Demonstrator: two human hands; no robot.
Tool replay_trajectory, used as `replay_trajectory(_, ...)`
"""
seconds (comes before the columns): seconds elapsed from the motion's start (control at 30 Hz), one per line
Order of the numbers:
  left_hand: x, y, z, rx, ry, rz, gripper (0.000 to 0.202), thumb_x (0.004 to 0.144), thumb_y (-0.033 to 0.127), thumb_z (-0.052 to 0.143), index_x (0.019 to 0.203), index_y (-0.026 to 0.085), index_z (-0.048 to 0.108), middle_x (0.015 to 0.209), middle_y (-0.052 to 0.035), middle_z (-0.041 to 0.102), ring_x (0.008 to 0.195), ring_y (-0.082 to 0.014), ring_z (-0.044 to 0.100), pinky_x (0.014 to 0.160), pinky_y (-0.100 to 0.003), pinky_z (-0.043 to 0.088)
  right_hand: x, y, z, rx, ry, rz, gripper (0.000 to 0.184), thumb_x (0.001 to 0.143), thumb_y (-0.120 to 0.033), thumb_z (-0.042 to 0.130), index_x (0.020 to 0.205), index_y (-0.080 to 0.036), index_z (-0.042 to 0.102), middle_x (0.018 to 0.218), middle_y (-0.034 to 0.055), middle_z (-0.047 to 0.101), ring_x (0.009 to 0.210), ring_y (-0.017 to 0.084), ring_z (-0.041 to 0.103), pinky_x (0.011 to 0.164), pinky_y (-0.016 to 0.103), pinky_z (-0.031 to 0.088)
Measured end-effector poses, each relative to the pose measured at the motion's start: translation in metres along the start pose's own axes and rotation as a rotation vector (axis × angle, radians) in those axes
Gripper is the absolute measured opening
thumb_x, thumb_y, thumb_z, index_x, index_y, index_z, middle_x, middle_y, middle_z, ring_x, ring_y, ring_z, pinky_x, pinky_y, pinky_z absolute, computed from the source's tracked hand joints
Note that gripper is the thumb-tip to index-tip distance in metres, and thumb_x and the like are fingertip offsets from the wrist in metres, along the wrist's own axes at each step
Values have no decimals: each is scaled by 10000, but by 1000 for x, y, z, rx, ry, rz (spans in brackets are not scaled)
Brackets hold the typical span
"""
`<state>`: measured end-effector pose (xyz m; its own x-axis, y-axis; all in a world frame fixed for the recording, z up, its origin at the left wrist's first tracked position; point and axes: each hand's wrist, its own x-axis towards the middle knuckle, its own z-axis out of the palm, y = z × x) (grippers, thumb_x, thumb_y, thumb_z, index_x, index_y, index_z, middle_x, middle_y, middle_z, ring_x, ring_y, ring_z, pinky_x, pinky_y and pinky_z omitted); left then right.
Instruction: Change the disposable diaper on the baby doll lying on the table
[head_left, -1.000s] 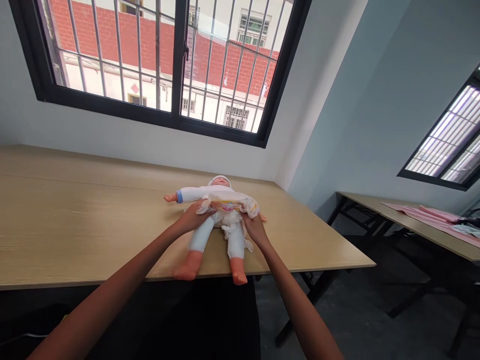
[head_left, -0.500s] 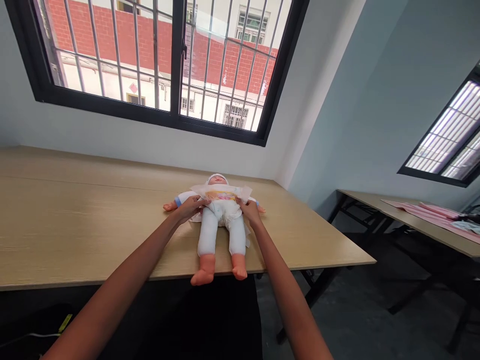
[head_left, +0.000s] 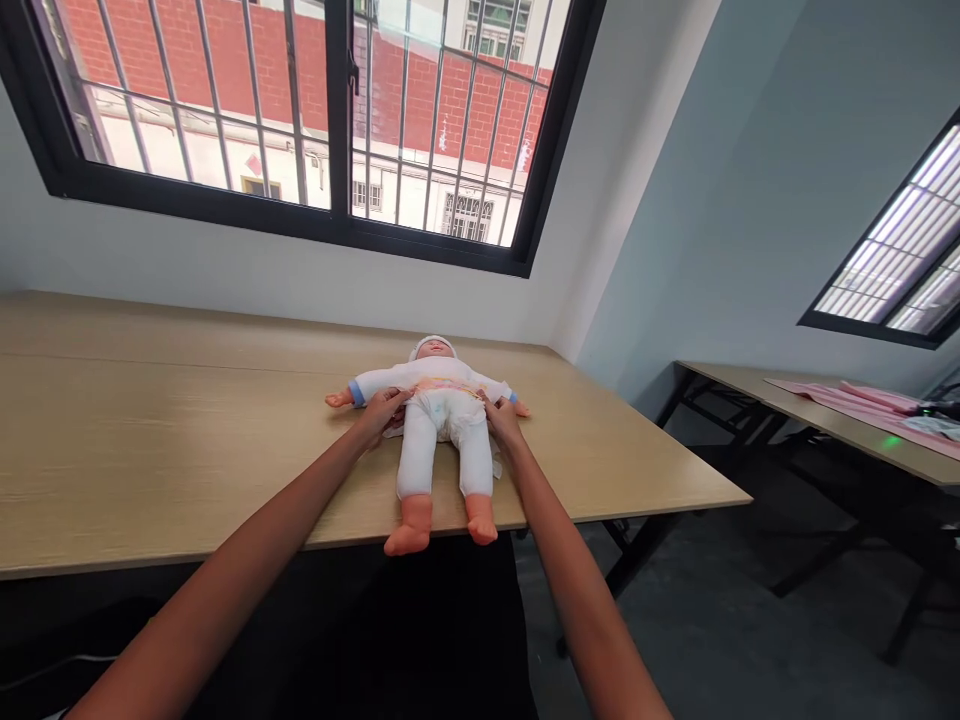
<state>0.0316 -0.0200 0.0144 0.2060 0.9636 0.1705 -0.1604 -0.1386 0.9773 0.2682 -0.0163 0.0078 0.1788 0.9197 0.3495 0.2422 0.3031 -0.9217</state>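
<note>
A baby doll (head_left: 416, 460) in white clothes with blue cuffs lies on its back, its feet toward me and poking past the table's near edge. Around its hips sits a white diaper (head_left: 448, 408) with a pinkish-yellow band at the waist. My left hand (head_left: 385, 412) is closed at the diaper's left side, fingers pinching its edge by the doll's hip. On the other side, my right hand (head_left: 501, 418) pinches the diaper's right edge. White material shows under the doll beside both hips; the fingertips are partly hidden.
The doll lies on a light wooden table (head_left: 187, 430) against the wall below a barred window (head_left: 300, 110). Another table (head_left: 720, 385) at the right holds pink cloth (head_left: 847, 400). The near table's right corner juts out over the dark floor.
The diaper's front, raised and spread over the doll's chest before, now lies down flat at the waist. Both hands stay at the hips. The view has tilted slightly down.
</note>
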Motion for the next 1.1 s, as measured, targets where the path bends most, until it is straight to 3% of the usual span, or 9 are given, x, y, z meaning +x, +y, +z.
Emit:
replay_trajectory(0.27,2,8,2,125,217,172,356,755,551,573,700,226,440,595,41,447,503,-131,452,480,-259,396,-32,3,-52,-45,28,20,461,707,-651,621,801,-204,561,789,29,615,781,186,570,803,344,464)
replay_trajectory(0.37,-3,17,9,211,376,360,220,810,456,471,799,239,438,795,-14,524,755,-204,553,699,-344,489,-58,7,-67,-46,-50,37,416,695,-555,681,873,-193,578,815,31,629,828,195,596,824,346,464)
replay_trajectory(0.43,-11,27,20,274,438,487,196,795,413,503,881,240,471,961,-49,560,979,-248,540,906,-407,451,-74,8,-71,-41,-175,75,425,716,-498,694,982,-191,571,804,22,636,829,200,615,817,351,474)
replay_trajectory(0.5,-21,38,38,403,356,594,183,791,392,551,881,233,532,985,-60,599,1045,-269,528,1002,-442,385,-85,6,-69,-33,-329,93,469,729,-440,714,1094,-196,549,804,9,646,830,201,630,825,356,481)
replay_trajectory(0.57,-28,49,61,682,97,713,156,853,369,526,864,228,593,939,-57,653,1014,-268,562,1012,-463,365,-92,2,-65,-17,-428,76,528,713,-379,745,1165,-205,533,845,8,661,868,201,641,854,357,482)
replay_trajectory(0.67,-27,57,94,1102,-280,852,222,939,314,444,937,229,649,1030,-61,692,1108,-263,559,1086,-519,274,-93,0,-59,1,-456,47,519,695,-312,742,1159,-206,537,855,5,663,866,193,641,846,344,483)
replay_trajectory(0.73,-20,55,109,1228,-416,867,222,943,296,467,909,224,674,1021,-61,704,1122,-264,559,1116,-552,210,-90,3,-56,-4,-402,30,418,707,-299,694,1086,-202,545,809,-6,641,800,176,624,786,323,484)
replay_trajectory(0.93,-1,27,106,1301,-480,868,295,935,291,487,723,191,665,863,-67,695,943,-239,590,1055,-495,302,-83,22,-61,-102,87,3,212,766,-363,533,919,-219,498,818,10,580,725,167,584,692,307,472)
replay_trajectory(1.1,-2,18,98,1288,-457,891,298,944,295,456,759,206,672,913,-61,694,969,-237,585,1037,-466,323,-84,20,-65,-135,150,-1,187,807,-380,516,918,-232,486,844,38,605,782,202,607,716,332,493)
